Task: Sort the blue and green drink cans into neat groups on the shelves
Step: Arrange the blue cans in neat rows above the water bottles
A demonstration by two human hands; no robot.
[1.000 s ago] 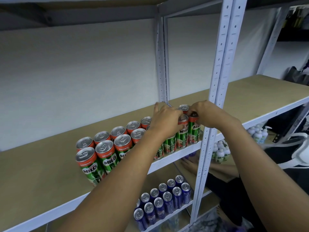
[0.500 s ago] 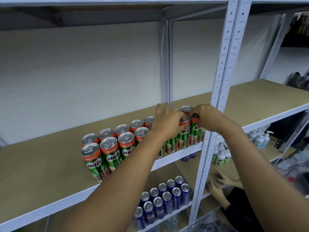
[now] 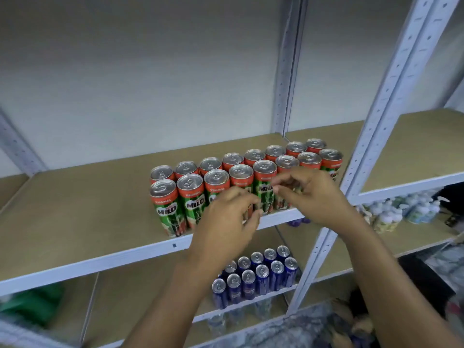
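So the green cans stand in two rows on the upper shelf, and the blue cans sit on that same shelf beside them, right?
Not quite. The green cans do stand in two rows on the upper shelf, but the head view shows the blue cans on the shelf below.

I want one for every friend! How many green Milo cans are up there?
16. Eight green cans stand in the front row at the shelf edge, eight in the row behind. The left hand and right hand cover some fronts, yet all tops show.

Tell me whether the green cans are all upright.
Upright: the green-and-red Milo drink cans stand in two rows on the tan shelf board, silver tops facing up.
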